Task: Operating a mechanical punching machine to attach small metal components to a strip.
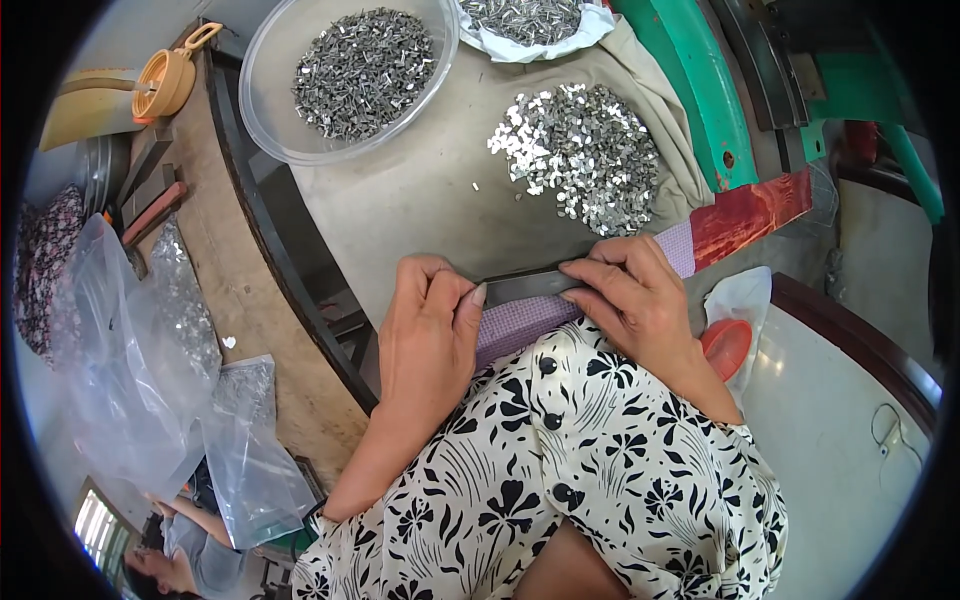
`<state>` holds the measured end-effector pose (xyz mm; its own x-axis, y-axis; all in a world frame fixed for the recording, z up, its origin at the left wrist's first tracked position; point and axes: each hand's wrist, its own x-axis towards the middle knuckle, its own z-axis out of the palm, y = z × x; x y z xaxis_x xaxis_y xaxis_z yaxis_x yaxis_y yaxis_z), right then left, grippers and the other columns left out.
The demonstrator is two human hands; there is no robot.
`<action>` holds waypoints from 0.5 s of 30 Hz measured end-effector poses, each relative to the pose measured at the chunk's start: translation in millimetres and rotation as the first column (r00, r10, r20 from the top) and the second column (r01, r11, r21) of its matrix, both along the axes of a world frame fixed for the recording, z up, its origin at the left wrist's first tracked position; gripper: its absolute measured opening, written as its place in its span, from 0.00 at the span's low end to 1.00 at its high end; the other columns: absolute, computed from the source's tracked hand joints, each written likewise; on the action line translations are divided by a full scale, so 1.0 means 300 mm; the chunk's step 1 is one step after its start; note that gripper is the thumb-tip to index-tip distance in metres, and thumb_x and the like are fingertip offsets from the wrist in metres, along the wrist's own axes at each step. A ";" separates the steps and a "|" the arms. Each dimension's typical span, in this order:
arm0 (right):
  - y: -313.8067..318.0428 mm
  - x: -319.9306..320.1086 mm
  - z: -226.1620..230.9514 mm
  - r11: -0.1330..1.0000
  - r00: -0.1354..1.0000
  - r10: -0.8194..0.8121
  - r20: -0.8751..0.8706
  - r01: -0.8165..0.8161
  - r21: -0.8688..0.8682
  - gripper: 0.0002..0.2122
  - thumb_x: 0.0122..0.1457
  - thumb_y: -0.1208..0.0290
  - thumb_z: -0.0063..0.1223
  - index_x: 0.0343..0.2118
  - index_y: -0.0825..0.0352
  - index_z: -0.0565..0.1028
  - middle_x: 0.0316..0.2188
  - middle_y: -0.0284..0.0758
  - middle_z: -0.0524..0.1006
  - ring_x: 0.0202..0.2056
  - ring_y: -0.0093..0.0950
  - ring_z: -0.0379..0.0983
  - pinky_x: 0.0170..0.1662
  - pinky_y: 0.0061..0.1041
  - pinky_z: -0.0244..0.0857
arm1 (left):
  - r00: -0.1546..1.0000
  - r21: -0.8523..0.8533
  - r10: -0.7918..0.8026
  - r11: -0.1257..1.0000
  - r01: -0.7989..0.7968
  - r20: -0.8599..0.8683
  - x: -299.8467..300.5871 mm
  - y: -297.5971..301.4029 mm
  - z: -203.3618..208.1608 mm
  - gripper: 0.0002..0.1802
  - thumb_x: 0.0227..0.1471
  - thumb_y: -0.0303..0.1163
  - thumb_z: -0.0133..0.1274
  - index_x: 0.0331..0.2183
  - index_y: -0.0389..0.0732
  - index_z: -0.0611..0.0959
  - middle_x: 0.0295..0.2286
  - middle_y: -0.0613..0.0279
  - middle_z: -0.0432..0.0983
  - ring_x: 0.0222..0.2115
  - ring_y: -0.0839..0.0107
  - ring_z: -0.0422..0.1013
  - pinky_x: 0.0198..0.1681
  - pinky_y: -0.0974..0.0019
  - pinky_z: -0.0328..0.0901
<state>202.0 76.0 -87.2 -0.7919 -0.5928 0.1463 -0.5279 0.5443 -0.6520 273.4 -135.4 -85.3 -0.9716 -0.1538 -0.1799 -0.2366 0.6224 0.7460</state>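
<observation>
A narrow dark grey metal strip spans the gap between my two hands, close to my body at the front edge of the cloth-covered work surface. My left hand pinches its left end between thumb and fingers. At the other end my right hand grips it the same way. Beneath the strip lies a purple woven cloth. Beyond my right hand spreads a loose pile of small shiny metal pieces. What lies under my fingertips is hidden.
A clear round tub of small metal parts stands at the back, beside a white bag of similar parts. Left, a wooden bench carries plastic bags and a yellow-orange cup. Green machinery borders the right; a person sits lower left.
</observation>
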 end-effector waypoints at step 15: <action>0.018 0.009 -0.005 1.000 0.999 -0.025 0.040 0.026 -0.014 0.17 0.41 0.78 0.69 0.38 0.66 0.82 0.33 0.35 0.73 0.34 0.31 0.71 0.35 0.26 0.66 | 0.999 -0.035 -0.045 0.998 0.045 0.001 -0.005 0.014 -0.003 0.07 0.51 0.27 0.58 0.28 0.35 0.77 0.35 0.56 0.68 0.32 0.55 0.70 0.34 0.57 0.65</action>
<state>204.5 81.5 -88.8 -0.8119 -0.5706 0.1233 -0.4879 0.5473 -0.6800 271.8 -131.1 -86.3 -0.9777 -0.1160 -0.1751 -0.2077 0.6583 0.7236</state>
